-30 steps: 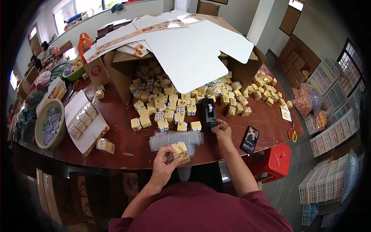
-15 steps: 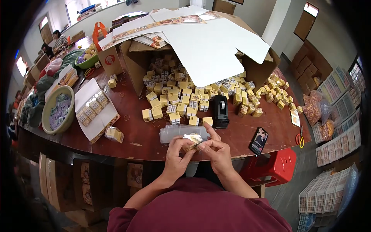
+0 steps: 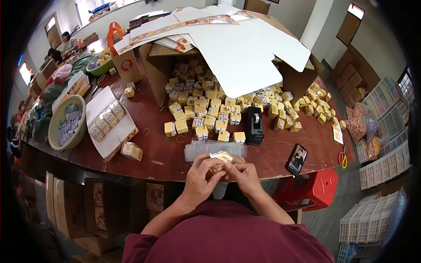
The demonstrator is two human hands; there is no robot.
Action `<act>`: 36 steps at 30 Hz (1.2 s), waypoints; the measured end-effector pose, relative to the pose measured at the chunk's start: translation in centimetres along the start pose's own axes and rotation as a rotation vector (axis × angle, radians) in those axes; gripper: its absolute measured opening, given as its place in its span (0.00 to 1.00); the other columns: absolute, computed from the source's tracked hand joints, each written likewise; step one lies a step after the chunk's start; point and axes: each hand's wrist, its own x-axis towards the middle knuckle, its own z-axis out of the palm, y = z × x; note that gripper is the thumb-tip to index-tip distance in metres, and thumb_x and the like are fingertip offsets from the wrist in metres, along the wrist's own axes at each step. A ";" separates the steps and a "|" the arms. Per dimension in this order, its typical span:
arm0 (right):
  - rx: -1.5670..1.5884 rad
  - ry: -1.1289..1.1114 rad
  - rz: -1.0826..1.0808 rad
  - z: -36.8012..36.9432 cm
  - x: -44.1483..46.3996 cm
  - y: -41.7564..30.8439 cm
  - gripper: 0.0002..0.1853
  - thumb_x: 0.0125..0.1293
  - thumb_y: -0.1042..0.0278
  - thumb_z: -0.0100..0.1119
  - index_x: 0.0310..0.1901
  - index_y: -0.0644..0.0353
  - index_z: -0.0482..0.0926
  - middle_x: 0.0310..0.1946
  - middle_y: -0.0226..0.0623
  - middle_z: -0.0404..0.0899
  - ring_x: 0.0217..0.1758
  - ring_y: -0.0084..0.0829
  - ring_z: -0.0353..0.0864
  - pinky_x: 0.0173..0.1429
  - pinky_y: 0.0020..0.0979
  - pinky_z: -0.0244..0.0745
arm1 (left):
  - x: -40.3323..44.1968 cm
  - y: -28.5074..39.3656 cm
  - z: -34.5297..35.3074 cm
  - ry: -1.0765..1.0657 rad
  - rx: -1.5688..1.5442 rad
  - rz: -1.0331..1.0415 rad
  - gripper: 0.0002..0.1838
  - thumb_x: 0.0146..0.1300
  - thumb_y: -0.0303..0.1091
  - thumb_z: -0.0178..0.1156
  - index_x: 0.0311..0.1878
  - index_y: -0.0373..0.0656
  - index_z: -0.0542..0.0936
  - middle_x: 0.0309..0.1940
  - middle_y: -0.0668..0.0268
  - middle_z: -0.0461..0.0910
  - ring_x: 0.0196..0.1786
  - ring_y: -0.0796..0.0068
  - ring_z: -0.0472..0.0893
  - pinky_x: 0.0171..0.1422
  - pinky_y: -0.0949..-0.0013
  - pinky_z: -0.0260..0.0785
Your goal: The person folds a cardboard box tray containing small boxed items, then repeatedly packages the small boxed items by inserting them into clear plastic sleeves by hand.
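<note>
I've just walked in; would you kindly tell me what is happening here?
The left hand and right hand of a person in a maroon top hold a yellow packet at the edge of the table. Clear plastic pieces lie just beyond, with a black tape dispenser and many yellow cubes farther back.

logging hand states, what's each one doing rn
Left hand: closed, holding a small yellow box.
Right hand: at the same box; whether it's gripping can't be told.

At lower centre, the left hand and right hand hold a yellow pack over the near edge of the table. Mid-frame, yellow cubes lie heaped beside a black tape dispenser.
</note>
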 end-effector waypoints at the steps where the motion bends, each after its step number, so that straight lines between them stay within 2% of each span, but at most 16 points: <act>1: -0.097 0.029 -0.067 0.1 -0.1 -0.3 0.16 0.70 0.62 0.72 0.28 0.66 0.88 0.66 0.54 0.78 0.66 0.40 0.78 0.64 0.40 0.75 | 0.0 -0.1 -0.1 -0.028 -0.072 -0.082 0.19 0.64 0.22 0.71 0.57 0.40 0.78 0.56 0.55 0.77 0.55 0.63 0.83 0.53 0.64 0.79; 3: -0.239 0.065 -0.195 0.5 -0.1 -1.7 0.17 0.69 0.65 0.72 0.26 0.68 0.84 0.59 0.54 0.81 0.57 0.40 0.84 0.54 0.37 0.80 | -0.3 -0.4 -0.1 -0.090 -0.216 -0.245 0.20 0.66 0.22 0.70 0.59 0.40 0.77 0.56 0.56 0.78 0.57 0.69 0.81 0.55 0.67 0.79; 6: -0.284 0.064 -0.258 0.2 -0.2 -1.6 0.14 0.68 0.70 0.72 0.28 0.68 0.80 0.55 0.51 0.82 0.47 0.36 0.88 0.45 0.33 0.83 | -0.6 -0.5 0.8 0.018 -0.595 -0.522 0.22 0.63 0.29 0.75 0.59 0.43 0.80 0.57 0.56 0.77 0.54 0.58 0.82 0.57 0.60 0.76; 7: -0.272 0.055 -0.258 0.0 -0.2 -1.1 0.13 0.68 0.71 0.72 0.30 0.68 0.78 0.55 0.50 0.82 0.44 0.34 0.88 0.42 0.31 0.84 | -0.7 -0.6 0.8 0.006 -0.541 -0.504 0.22 0.63 0.29 0.74 0.60 0.42 0.80 0.57 0.57 0.77 0.55 0.60 0.82 0.58 0.61 0.76; 11: 0.117 -0.039 -0.150 -1.1 -0.8 1.0 0.11 0.69 0.73 0.71 0.46 0.65 0.76 0.61 0.44 0.77 0.49 0.23 0.85 0.51 0.31 0.85 | -0.5 -0.7 0.4 -0.141 -0.277 -0.278 0.23 0.65 0.25 0.71 0.62 0.41 0.80 0.57 0.58 0.76 0.59 0.66 0.79 0.59 0.67 0.77; 14: 0.219 -0.044 -0.009 -3.7 -2.1 1.6 0.14 0.71 0.70 0.70 0.54 0.65 0.80 0.50 0.35 0.84 0.50 0.21 0.84 0.55 0.26 0.81 | -1.1 -1.8 -1.0 -0.026 -0.422 -0.402 0.21 0.68 0.16 0.63 0.63 0.34 0.76 0.59 0.63 0.74 0.62 0.73 0.77 0.62 0.70 0.75; 15: 0.150 0.056 -0.034 -5.1 -2.7 2.1 0.14 0.72 0.70 0.69 0.54 0.65 0.81 0.49 0.34 0.85 0.49 0.21 0.84 0.54 0.25 0.81 | -1.3 -3.5 -2.3 0.055 -0.261 -0.284 0.21 0.69 0.14 0.60 0.64 0.33 0.74 0.59 0.62 0.76 0.61 0.73 0.78 0.64 0.70 0.75; 17: 0.020 0.214 -0.077 -7.4 -3.7 2.7 0.14 0.73 0.69 0.69 0.55 0.65 0.82 0.45 0.32 0.87 0.48 0.20 0.84 0.52 0.24 0.81 | -2.1 -6.6 -5.6 0.254 -0.170 -0.260 0.20 0.72 0.16 0.56 0.65 0.35 0.73 0.59 0.60 0.79 0.58 0.72 0.81 0.65 0.68 0.75; 21: 0.003 0.570 -0.008 -13.6 -6.4 4.6 0.07 0.74 0.75 0.64 0.50 0.67 0.85 0.42 0.34 0.88 0.43 0.23 0.88 0.49 0.25 0.82 | -3.7 -8.5 -10.3 0.538 -0.181 -0.356 0.25 0.70 0.15 0.56 0.70 0.38 0.72 0.67 0.58 0.71 0.66 0.67 0.76 0.69 0.65 0.72; 23: -0.175 0.765 -0.115 -16.8 -7.5 5.0 0.07 0.75 0.75 0.63 0.47 0.68 0.86 0.40 0.34 0.87 0.40 0.23 0.88 0.48 0.24 0.80 | -4.2 -8.3 -11.7 0.416 0.237 -0.293 0.28 0.69 0.15 0.58 0.71 0.40 0.72 0.67 0.57 0.70 0.68 0.64 0.75 0.69 0.63 0.73; 24: -0.084 0.845 -0.108 -18.0 -7.9 5.0 0.07 0.75 0.74 0.63 0.47 0.69 0.86 0.39 0.34 0.87 0.39 0.23 0.87 0.48 0.24 0.80 | -4.6 -8.4 -12.1 0.348 0.442 -0.259 0.29 0.68 0.15 0.59 0.72 0.41 0.72 0.67 0.56 0.69 0.69 0.63 0.74 0.70 0.63 0.73; 27: -0.111 0.998 -0.120 -21.2 -8.5 4.8 0.08 0.76 0.73 0.60 0.45 0.69 0.85 0.39 0.34 0.88 0.37 0.21 0.85 0.45 0.24 0.78 | -5.4 -10.1 -12.3 0.354 0.487 -0.385 0.28 0.66 0.20 0.64 0.70 0.41 0.73 0.67 0.53 0.67 0.69 0.54 0.74 0.70 0.57 0.74; 30: -0.220 1.089 -0.078 -23.6 -9.1 7.3 0.08 0.75 0.71 0.62 0.43 0.68 0.85 0.36 0.32 0.87 0.36 0.20 0.85 0.42 0.23 0.77 | -5.1 -10.9 -11.8 0.361 0.844 -0.231 0.28 0.63 0.30 0.73 0.65 0.40 0.75 0.62 0.53 0.72 0.66 0.48 0.75 0.66 0.49 0.74; 33: -0.518 1.139 0.051 -23.9 -9.5 9.1 0.08 0.75 0.70 0.64 0.43 0.68 0.86 0.33 0.31 0.87 0.36 0.20 0.84 0.40 0.23 0.77 | -4.6 -11.6 -11.9 0.252 0.896 -0.379 0.33 0.58 0.47 0.77 0.62 0.43 0.77 0.58 0.54 0.78 0.68 0.48 0.73 0.68 0.46 0.69; 34: -0.493 1.138 0.118 -23.7 -9.5 9.5 0.12 0.69 0.67 0.69 0.45 0.69 0.85 0.33 0.40 0.87 0.35 0.26 0.86 0.41 0.30 0.79 | -4.3 -12.0 -12.1 0.249 0.999 -0.363 0.34 0.56 0.51 0.77 0.61 0.44 0.77 0.56 0.56 0.79 0.66 0.50 0.74 0.67 0.46 0.69; 36: -0.600 1.130 0.101 -22.6 -9.2 9.8 0.12 0.69 0.67 0.69 0.46 0.68 0.84 0.33 0.42 0.87 0.34 0.32 0.87 0.41 0.34 0.80 | -3.4 -13.1 -12.5 0.241 1.203 -0.323 0.37 0.52 0.59 0.76 0.58 0.44 0.78 0.51 0.59 0.80 0.62 0.53 0.76 0.64 0.45 0.68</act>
